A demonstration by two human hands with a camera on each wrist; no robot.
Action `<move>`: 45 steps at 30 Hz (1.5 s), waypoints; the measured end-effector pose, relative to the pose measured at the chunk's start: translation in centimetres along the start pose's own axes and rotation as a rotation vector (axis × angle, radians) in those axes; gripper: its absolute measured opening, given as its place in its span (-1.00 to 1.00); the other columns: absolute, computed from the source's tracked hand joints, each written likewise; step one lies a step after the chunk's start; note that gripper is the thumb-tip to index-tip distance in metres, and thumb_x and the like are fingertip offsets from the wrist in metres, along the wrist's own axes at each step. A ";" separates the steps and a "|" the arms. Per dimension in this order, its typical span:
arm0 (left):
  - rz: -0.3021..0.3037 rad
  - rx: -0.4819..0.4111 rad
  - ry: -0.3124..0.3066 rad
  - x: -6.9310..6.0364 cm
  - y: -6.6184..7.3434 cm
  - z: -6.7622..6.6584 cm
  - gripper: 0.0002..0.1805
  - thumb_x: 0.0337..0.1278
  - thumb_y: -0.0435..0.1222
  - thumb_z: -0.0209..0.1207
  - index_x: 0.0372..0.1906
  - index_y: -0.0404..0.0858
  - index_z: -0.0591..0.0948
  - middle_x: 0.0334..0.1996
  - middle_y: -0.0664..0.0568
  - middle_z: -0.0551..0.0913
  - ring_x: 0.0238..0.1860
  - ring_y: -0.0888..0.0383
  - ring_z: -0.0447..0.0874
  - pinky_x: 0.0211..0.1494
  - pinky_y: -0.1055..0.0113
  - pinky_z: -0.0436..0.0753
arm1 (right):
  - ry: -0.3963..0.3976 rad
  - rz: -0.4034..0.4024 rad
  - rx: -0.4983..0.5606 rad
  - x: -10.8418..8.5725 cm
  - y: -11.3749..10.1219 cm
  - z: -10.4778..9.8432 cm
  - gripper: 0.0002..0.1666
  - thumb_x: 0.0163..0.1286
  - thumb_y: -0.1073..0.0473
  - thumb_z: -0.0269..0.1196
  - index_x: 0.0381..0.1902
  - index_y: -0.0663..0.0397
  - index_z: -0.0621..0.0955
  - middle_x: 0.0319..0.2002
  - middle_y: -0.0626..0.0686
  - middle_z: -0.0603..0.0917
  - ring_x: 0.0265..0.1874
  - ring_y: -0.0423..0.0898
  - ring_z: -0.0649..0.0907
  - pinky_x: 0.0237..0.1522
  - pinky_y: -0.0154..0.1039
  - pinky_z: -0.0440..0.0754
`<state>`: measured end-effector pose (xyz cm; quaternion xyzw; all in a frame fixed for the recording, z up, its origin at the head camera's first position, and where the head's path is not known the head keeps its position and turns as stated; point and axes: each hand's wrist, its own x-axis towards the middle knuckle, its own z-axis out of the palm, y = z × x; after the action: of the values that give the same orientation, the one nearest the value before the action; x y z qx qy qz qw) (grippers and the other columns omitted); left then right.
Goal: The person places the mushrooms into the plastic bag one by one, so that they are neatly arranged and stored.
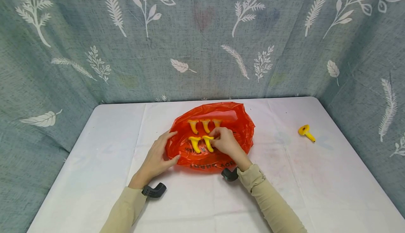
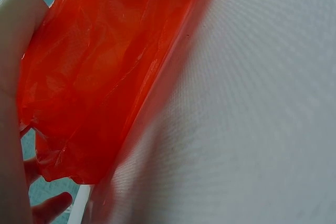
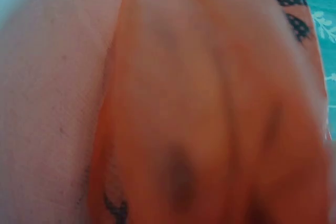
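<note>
A red plastic bag [image 1: 202, 164] lies spread open on the table, dark lettering on its front side. Inside it several yellow chanterelle mushrooms lie in two rows, one of them a mushroom [image 1: 194, 144] at the front left. My right hand [image 1: 227, 142] reaches in over the bag's right side, and its thumb and fingertips pinch the cap of the front-row chanterelle [image 1: 208, 143]. My left hand [image 1: 155, 159], thumb and fingers spread, touches the bag's left rim. Red plastic [image 2: 100, 72] fills the space beside that hand in the left wrist view. The right wrist view is blurred.
Another yellow chanterelle [image 1: 306, 133] lies alone on the right of the white-covered table [image 1: 269, 197]. Behind the table hangs a grey-green curtain [image 1: 202, 50] with white leaf prints. A dark wrist device [image 1: 154, 190] sits below the left hand.
</note>
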<state>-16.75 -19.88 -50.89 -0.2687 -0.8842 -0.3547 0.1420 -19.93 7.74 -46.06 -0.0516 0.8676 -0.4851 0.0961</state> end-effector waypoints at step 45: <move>-0.007 -0.004 -0.001 -0.1 0.2 0.0 -0.14 -0.06 -0.14 0.36 0.43 -0.13 0.32 0.41 -0.06 0.34 0.38 -0.07 0.29 0.33 -0.16 0.32 | 0.074 -0.031 -0.175 -0.3 -0.5 -0.4 -0.84 0.18 0.27 0.43 -0.27 0.16 0.69 -0.48 0.01 0.62 -0.54 -0.11 0.55 -0.53 -0.32 0.55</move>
<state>-16.57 -19.82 -50.87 -0.2661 -0.8844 -0.3569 0.1400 -19.78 7.91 -45.42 -0.0552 0.9088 -0.4103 0.0514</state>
